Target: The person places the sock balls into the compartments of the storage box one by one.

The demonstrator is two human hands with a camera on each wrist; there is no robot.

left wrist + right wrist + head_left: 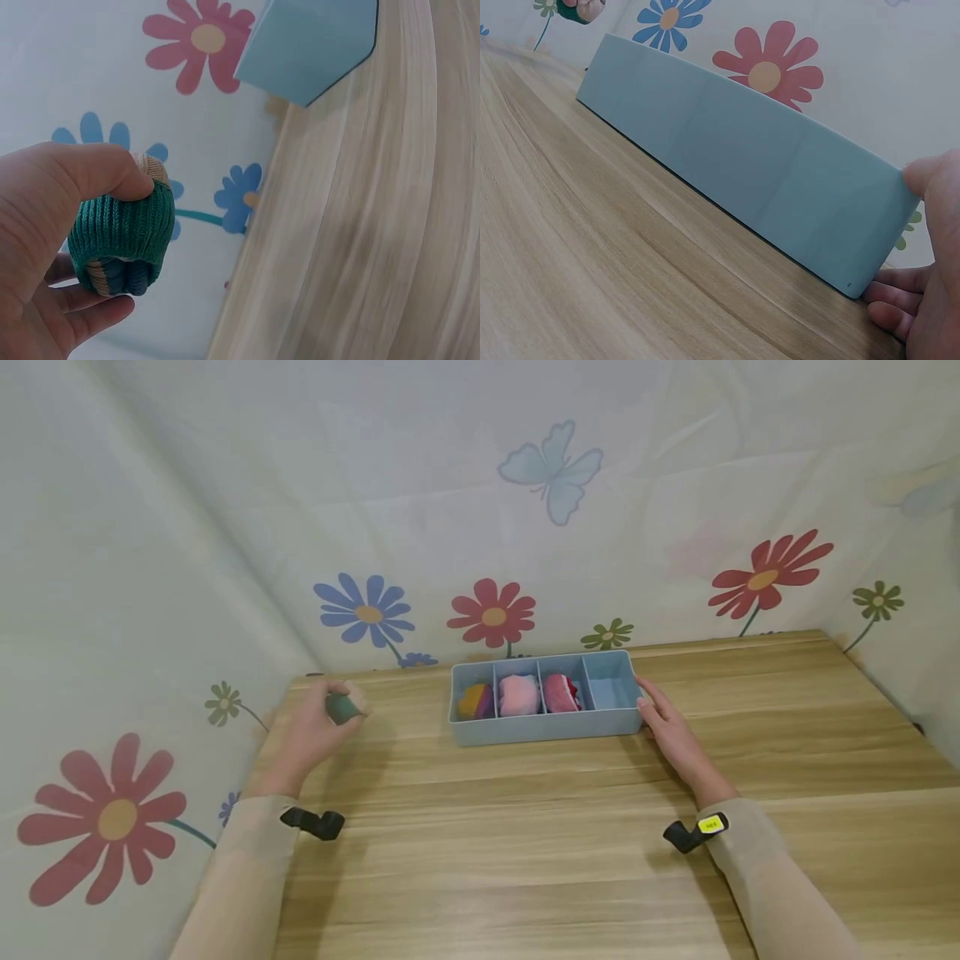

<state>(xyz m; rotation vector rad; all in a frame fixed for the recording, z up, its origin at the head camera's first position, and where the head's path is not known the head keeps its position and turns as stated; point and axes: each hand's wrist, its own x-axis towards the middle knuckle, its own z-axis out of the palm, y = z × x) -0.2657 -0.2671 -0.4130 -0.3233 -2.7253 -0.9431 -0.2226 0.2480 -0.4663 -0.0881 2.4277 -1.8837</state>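
In the head view my left hand is over the table's left side, gripping a rolled-up sock. The left wrist view shows this sock as ribbed green knit with beige and blue parts, thumb on top and fingers beneath. A light blue divided box stands on the table. My right hand rests against its right end, thumb by the front corner. Inside lie a yellow and purple rolled sock, a pink one and a red and pink one; the rightmost compartment shows its bare floor.
The wood-grain table reaches back to a white cloth backdrop printed with flowers and a butterfly. Another cloth wall borders the table on the left. Black wrist-worn devices sit over both sleeves.
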